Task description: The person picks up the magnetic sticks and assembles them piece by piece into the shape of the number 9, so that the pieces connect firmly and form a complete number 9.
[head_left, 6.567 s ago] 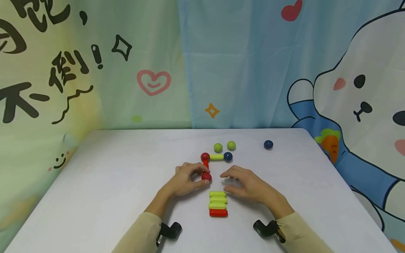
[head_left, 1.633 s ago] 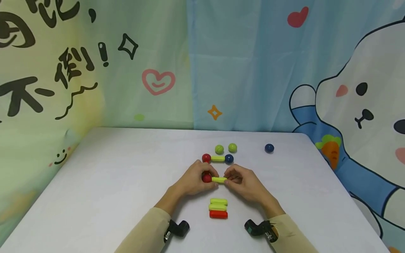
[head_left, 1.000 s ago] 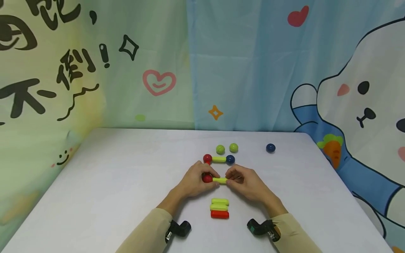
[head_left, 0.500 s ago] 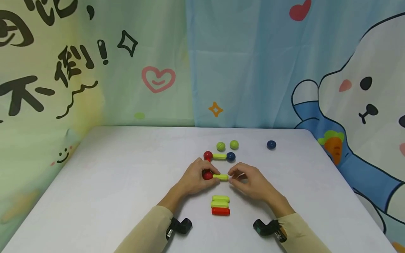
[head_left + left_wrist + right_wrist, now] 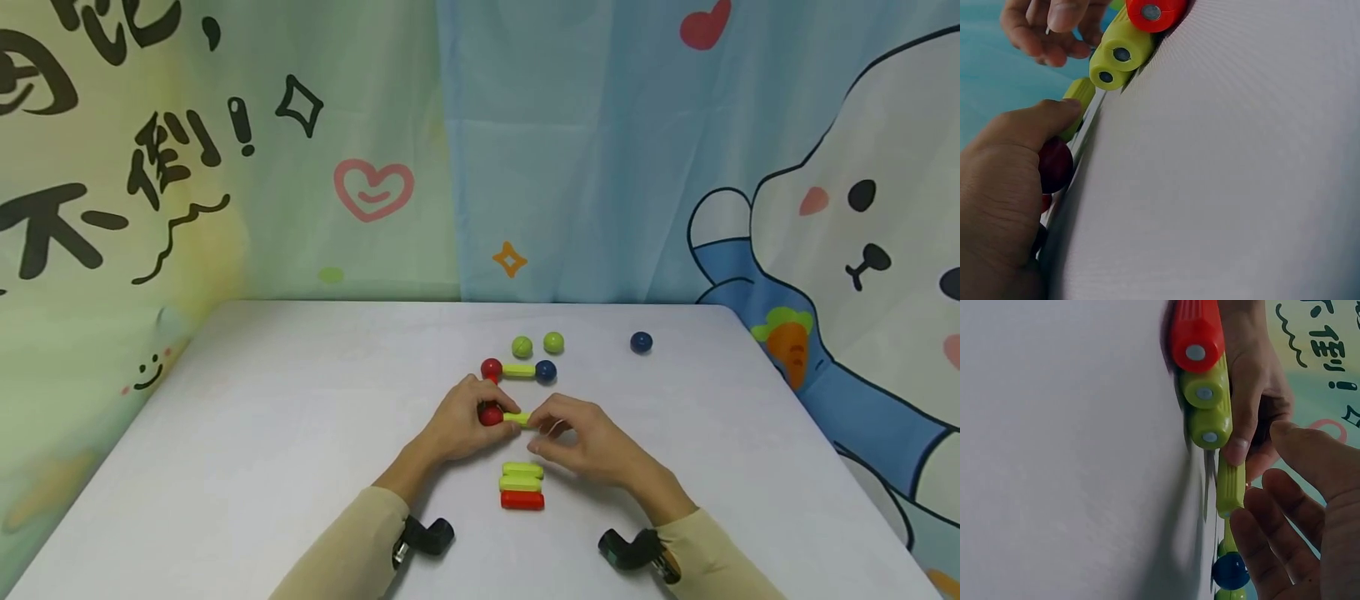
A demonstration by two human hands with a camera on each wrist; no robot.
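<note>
My left hand (image 5: 463, 419) pinches a yellow-green magnetic rod (image 5: 516, 418) between thumb and fingers, close to a red ball (image 5: 491, 415) at the rod's left end. From that ball a red rod, mostly covered by the left fingers, runs back to another red ball (image 5: 491, 369). A second yellow-green rod (image 5: 518, 371) joins this far ball to a dark blue ball (image 5: 545, 372). My right hand (image 5: 581, 433) is at the held rod's free right end, thumb apart from loosely bent fingers. In the right wrist view its fingertips (image 5: 1241, 519) are beside that end, holding nothing; contact is unclear.
In front of the hands, two yellow-green rods (image 5: 521, 477) and a red rod (image 5: 522, 500) lie side by side. Two green balls (image 5: 537, 343) sit behind the joined pieces. A loose dark blue ball (image 5: 641, 342) lies far right on the white table (image 5: 315, 375).
One yellow-green rod has left the front row and now extends from the near red ball. My right hand has let go of it, drawn right, then come back slightly left with its thumb spread.
</note>
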